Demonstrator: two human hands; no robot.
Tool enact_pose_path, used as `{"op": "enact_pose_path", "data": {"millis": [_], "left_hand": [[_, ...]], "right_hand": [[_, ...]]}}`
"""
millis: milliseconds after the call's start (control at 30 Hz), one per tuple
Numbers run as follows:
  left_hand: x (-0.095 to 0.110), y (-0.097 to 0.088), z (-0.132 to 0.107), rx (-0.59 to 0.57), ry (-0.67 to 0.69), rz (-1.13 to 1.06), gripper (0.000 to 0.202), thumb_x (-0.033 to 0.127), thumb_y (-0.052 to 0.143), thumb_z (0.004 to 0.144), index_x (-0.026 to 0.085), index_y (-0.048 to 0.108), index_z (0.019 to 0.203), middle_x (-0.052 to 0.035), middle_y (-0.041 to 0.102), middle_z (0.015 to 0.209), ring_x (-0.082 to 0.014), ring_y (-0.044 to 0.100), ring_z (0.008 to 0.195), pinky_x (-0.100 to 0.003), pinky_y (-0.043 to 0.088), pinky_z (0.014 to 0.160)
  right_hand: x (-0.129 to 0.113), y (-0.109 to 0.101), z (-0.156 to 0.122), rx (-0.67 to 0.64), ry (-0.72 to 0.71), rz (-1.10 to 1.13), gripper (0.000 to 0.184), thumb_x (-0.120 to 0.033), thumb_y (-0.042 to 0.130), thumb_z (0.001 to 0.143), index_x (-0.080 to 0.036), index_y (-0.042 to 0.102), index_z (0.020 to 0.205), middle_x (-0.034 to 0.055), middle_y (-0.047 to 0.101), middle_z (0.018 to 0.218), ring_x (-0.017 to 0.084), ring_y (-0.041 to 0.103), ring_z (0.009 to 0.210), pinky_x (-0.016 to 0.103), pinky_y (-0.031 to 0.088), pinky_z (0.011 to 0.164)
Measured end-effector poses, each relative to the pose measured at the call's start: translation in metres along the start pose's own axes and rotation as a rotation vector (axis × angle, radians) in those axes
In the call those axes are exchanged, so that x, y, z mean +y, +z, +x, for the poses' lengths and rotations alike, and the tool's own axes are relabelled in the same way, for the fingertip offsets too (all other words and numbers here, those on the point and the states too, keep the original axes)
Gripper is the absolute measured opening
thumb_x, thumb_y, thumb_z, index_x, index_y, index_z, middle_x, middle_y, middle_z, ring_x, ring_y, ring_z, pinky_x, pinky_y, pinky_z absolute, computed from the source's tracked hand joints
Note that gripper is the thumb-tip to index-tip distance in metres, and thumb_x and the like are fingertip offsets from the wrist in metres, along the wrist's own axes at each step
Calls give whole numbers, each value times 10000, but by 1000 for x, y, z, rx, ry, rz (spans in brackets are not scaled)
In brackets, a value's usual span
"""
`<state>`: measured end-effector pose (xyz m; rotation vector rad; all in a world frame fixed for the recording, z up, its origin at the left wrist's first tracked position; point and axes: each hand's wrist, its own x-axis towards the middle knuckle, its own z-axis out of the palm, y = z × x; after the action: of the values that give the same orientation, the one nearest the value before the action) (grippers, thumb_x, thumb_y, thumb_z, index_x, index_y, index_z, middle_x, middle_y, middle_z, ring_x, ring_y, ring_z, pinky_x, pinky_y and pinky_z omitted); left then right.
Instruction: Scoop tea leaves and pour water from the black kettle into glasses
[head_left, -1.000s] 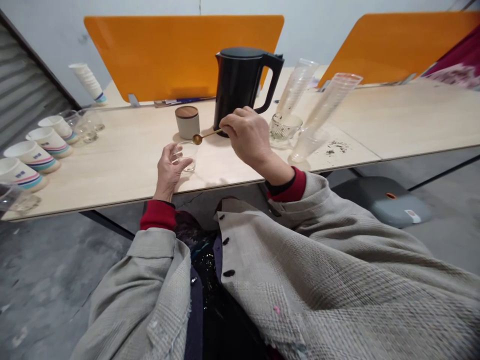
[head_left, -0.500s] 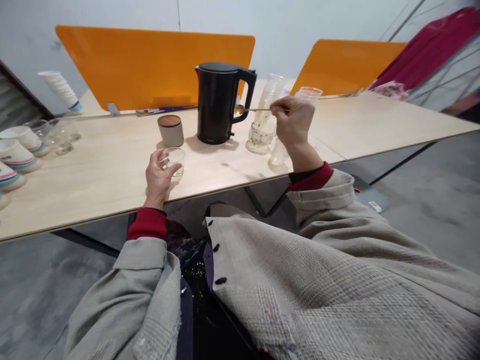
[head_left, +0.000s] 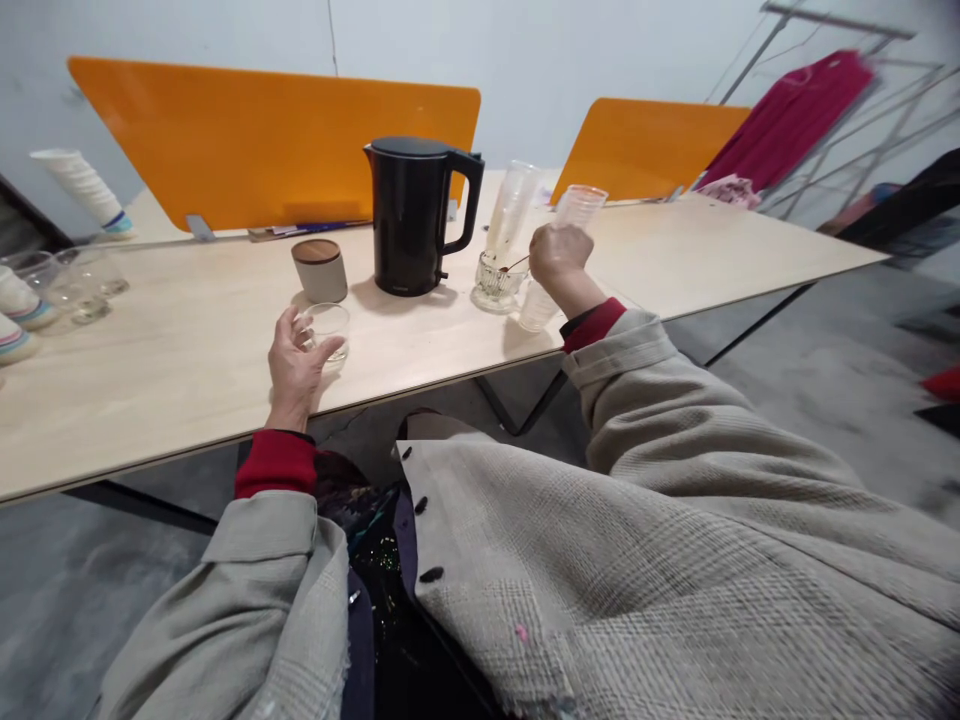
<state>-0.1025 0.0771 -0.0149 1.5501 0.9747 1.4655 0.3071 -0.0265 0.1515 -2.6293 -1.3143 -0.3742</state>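
Dipping spoon (head_left: pixel 516 265) in ribbed glass (head_left: pixel 495 286), R hand (head_left: pixel 559 256) pinching it, L hand (head_left: pixel 295 365) half-open on small glass (head_left: pixel 330 332).

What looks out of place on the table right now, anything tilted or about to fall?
The tall stack of clear plastic cups beside the right hand leans sideways and looks unsteady, though the wide lens may exaggerate it. The paper cup stack at the far left also tilts.

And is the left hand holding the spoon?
No: the left hand rests against a small clear glass, while the right hand holds the spoon.
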Motion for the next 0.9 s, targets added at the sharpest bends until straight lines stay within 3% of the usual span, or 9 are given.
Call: {"op": "enact_pose_path", "data": {"millis": [133,300,433,533,633,733,900], "left_hand": [[-3,-5,-2,7,22,-23,1001,417,1064,568,324,610,1455,-134,722,1445,-391,670,1383,-699,449,1260],[-2,-18,-8,-25,36,-98,875,483,1008,670,332,628,1444,-135,682,1509,-382,624,1462,-661,459,1280],[3,-23,-11,18,2,-128,763,506,928,768,291,628,1435,-151,677,1522,-360,630,1463,-620,482,1283],[6,-21,-12,77,-23,-109,716,487,906,770,252,643,1393,-158,706,1477,-346,658,1437,-584,486,1292],[9,-17,-14,83,-13,-90,678,438,897,757,234,660,1359,-155,735,1432,-333,679,1414,-558,492,1292],[15,-14,-17,31,-29,-56,698,348,908,714,236,669,1360,-147,751,1428,-339,676,1423,-562,522,1258],[23,-10,-22,-26,-52,10,596,295,880,709,224,705,1275,-128,776,1402,-319,704,1381,-522,573,1201]], "right_hand": [[-11,9,1,-14,67,-43,461,-8,503,1002,-67,793,1356,277,777,1362,298,728,1218,382,487,921],[-15,16,-6,-52,40,-58,391,-48,556,1035,-59,800,1341,289,771,1363,307,727,1249,395,495,949],[-14,13,-13,-80,22,-48,329,-81,597,1047,-55,812,1294,275,775,1342,340,711,1257,426,501,981],[-11,9,-21,0,-46,-29,318,-176,608,1083,-71,803,1310,254,762,1362,388,644,1343,483,496,1047],[-16,15,-35,161,-183,89,380,-300,549,1122,-133,766,1385,221,727,1426,410,571,1399,564,469,1116],[-40,34,-61,209,-407,336,441,-438,517,1130,-190,759,1403,193,747,1398,395,619,1325,578,505,1103],[-116,61,-114,-147,-712,530,436,-428,686,1078,-148,775,1400,171,781,1405,327,723,1271,455,548,1122]]}}
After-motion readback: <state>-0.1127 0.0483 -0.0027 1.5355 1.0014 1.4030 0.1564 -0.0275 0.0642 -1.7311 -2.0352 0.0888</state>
